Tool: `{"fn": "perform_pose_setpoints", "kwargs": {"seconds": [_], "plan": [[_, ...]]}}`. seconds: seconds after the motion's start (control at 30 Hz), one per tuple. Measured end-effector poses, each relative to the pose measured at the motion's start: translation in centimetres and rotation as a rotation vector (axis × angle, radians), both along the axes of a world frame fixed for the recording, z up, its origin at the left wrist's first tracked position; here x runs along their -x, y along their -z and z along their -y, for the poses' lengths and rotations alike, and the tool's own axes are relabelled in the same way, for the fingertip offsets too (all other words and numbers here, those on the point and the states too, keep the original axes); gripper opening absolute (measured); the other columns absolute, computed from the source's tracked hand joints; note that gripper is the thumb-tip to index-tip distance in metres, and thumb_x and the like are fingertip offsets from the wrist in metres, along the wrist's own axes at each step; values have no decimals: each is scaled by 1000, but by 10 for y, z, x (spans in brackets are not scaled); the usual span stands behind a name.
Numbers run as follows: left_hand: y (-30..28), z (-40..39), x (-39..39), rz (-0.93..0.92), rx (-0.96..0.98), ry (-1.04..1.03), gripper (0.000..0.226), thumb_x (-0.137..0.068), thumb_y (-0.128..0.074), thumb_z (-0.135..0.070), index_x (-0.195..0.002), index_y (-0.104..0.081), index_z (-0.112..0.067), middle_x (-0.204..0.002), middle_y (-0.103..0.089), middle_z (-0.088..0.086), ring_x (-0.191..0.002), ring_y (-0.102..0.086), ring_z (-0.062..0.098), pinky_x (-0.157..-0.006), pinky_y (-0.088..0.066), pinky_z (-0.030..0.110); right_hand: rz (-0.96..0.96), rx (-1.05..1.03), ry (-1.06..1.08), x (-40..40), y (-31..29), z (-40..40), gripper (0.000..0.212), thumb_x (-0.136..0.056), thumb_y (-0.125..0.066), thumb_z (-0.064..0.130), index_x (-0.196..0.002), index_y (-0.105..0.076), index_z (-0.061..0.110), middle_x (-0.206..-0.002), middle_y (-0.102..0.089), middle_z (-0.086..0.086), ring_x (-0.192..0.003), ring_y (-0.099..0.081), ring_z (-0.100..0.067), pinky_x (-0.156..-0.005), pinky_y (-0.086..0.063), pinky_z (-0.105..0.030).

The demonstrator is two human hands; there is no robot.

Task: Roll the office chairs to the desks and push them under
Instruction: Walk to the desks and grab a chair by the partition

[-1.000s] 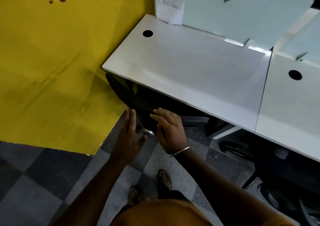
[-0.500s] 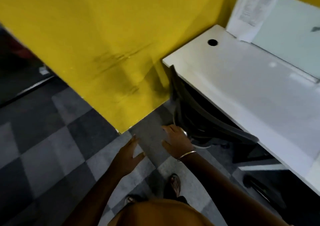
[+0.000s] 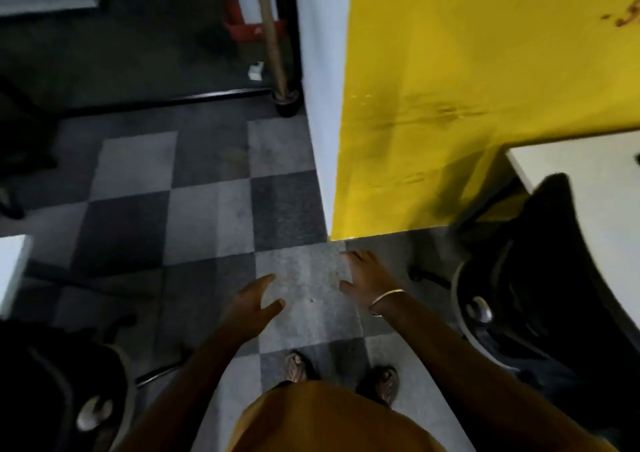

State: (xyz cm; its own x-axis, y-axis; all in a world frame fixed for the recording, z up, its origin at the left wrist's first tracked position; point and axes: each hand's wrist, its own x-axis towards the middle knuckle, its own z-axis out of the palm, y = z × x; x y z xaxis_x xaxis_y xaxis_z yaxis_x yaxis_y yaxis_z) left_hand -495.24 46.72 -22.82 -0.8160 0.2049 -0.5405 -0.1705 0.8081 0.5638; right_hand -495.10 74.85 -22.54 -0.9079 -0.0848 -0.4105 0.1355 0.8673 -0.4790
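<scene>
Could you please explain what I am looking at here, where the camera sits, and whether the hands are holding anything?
The camera is worn on a person's head and looks down, so you see their own arms. The left hand and the right hand are both open over the checkered floor and hold nothing. On the right, a black office chair sits tucked against a white desk, beside a yellow wall. Part of another chair shows at lower left.

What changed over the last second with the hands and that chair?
Both hands came off the chair: the left hand and right hand now hang open over the floor. The view swung left. The chair stays tucked under the desk by the yellow wall.
</scene>
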Motion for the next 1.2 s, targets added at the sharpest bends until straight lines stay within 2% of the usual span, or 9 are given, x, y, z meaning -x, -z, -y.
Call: {"fn": "perform_pose_setpoints", "kwargs": {"seconds": [0.1,0.17,0.33,0.4,0.5,0.6,0.73,1.0,1.2], "plan": [[-2,49,2,-2,48,-98,64,-102,-64,-37,-158,-39,-18,-152,-53,10,-135,-55,25,-108,-44,35,19,-17,-85,36,0,50,80,-85,-52,52,-152,-43,9,-155,-42,-15,-144,-36,-35,-115,-36,-42],[-4,86,1,-23,73,-134,65,-101,-65,-40,-157,-41,-18,-154,-50,9,-139,-51,26,-109,-42,36,11,-35,-167,58,5,89,86,-77,-44,56,-150,-45,10,-150,-45,-15,-140,-40,-35,-112,-38,-40],[0,172,-5,-67,107,-266,93,-82,-53,-70,-156,-44,-15,-154,-48,13,-143,-46,32,-116,-40,41,-2,-2,-346,107,5,178,68,-91,-68,36,-151,-47,14,-145,-48,-14,-139,-41,-34,-114,-37,-41],[-11,192,-4,-66,112,-324,88,-87,-59,-65,-157,-41,-16,-155,-45,13,-143,-44,32,-116,-38,39,-39,3,-425,129,3,213,65,-90,-71,35,-148,-50,15,-141,-51,-13,-135,-45,-34,-112,-39,-43],[-16,211,4,-68,116,-375,76,-97,-68,-46,-160,-35,-19,-158,-38,10,-145,-40,29,-115,-35,32,-74,23,-527,162,-2,259,62,-92,-71,34,-148,-49,17,-140,-51,-10,-133,-46,-32,-109,-41,-41],[-14,228,18,-70,105,-441,80,-95,-66,-51,-162,-33,-21,-161,-35,11,-148,-36,30,-118,-35,36,-106,17,-625,197,-6,298,62,-93,-70,34,-148,-49,17,-138,-52,-9,-130,-46,-31,-107,-42,-41],[-12,250,55,-80,104,-531,78,-99,-66,-43,-163,-27,-20,-165,-29,11,-151,-29,28,-119,-30,35,-112,38,-734,254,-5,347,62,-92,-71,32,-149,-49,16,-139,-52,-11,-131,-45,-32,-109,-41,-43],[-14,304,163,-99,115,-728,82,-97,-67,-46,-164,-25,-21,-164,-31,12,-150,-33,30,-120,-37,43,-150,26,-939,398,-8,435,62,-95,-68,35,-151,-46,19,-142,-51,-7,-134,-42,-29,-109,-42,-42],[-25,366,237,-154,126,-908,82,-97,-66,-47,-164,-24,-26,-166,-29,11,-153,-29,29,-122,-35,47,-179,15,-1120,494,-19,532,61,-92,-70,33,-147,-50,16,-137,-53,-10,-130,-46,-33,-106,-44,-48]]}}
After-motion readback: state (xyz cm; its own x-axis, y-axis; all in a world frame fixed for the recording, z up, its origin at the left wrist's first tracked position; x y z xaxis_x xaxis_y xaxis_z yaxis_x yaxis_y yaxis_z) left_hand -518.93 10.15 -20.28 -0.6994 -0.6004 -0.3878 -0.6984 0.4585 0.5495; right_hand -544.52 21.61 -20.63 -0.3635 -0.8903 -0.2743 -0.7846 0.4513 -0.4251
